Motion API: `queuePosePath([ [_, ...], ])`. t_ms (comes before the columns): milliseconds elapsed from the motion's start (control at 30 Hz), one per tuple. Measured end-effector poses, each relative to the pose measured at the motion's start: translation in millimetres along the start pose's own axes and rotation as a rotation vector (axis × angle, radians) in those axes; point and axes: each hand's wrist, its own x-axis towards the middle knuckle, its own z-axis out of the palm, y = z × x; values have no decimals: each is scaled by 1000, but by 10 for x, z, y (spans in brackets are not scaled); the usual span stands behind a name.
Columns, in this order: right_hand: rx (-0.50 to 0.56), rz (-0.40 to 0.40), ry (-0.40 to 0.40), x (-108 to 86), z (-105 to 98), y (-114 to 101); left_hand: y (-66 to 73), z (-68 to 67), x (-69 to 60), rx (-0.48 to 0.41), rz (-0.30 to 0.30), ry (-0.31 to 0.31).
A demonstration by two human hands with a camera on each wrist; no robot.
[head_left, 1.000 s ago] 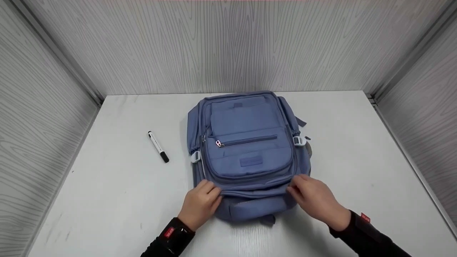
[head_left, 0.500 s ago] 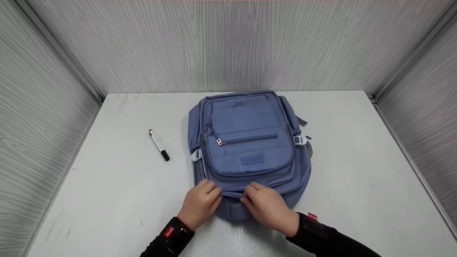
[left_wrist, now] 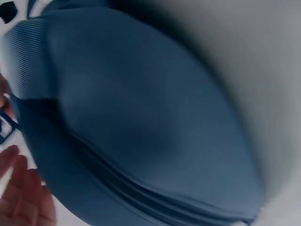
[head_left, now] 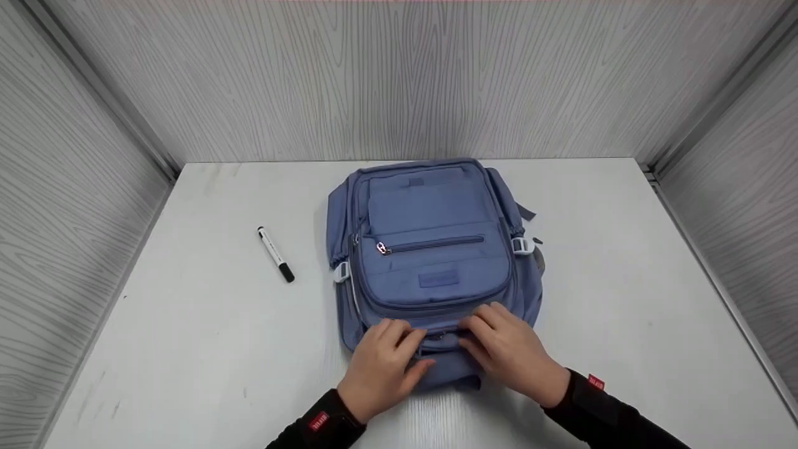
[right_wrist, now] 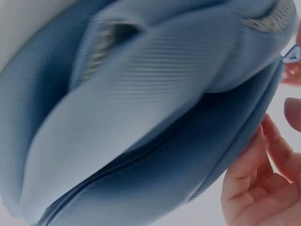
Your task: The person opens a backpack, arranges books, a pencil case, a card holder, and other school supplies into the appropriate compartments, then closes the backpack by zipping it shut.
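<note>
A blue backpack [head_left: 439, 249] lies on the white table with its zipped front pocket facing up. Near its lower end, between the two hands, a small zipper pull [head_left: 436, 337] shows. My left hand [head_left: 385, 371] is at the lower edge, left of that pull, fingers extended and thumb spread away; in the left wrist view the fingers [left_wrist: 26, 193] appear beside the fabric. At the same edge my right hand [head_left: 514, 355] has its fingers bent over the fabric with the thumb below, holding it. The right wrist view shows a fabric fold and zipper teeth [right_wrist: 99, 52].
A white marker with a black cap [head_left: 275, 254] lies on the table [head_left: 187, 343] left of the backpack. White buckles [head_left: 522, 246] sit on the bag's sides. Wood-grained panels [head_left: 399, 81] enclose the back and both sides.
My right hand slid left along the bag's lower edge, then moved back right. My left hand let go of the edge at the left and shifted right, fingers straighter. A zipper pull now shows between them.
</note>
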Motion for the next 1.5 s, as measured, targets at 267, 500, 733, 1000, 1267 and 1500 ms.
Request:
queuePosePath([
  [267, -126, -49, 33, 45, 133, -90, 124, 37, 46, -22, -57, 23],
  [500, -158, -44, 59, 29, 223, -27, 57, 4, -73, -156, -166, 56],
  [733, -174, -64, 92, 24, 267, -6, -195, -140, -220, -139, -353, 22],
  [1000, -165, -56, 89, 15, 264, -13, -636, -305, -347, -55, -494, -65],
  [1267, -162, -59, 105, 19, 260, 14, -1227, -269, 111, 23, -500, -151],
  [1500, -159, -60, 102, 12, 269, 7, -1643, -109, 542, 175, -480, -233],
])
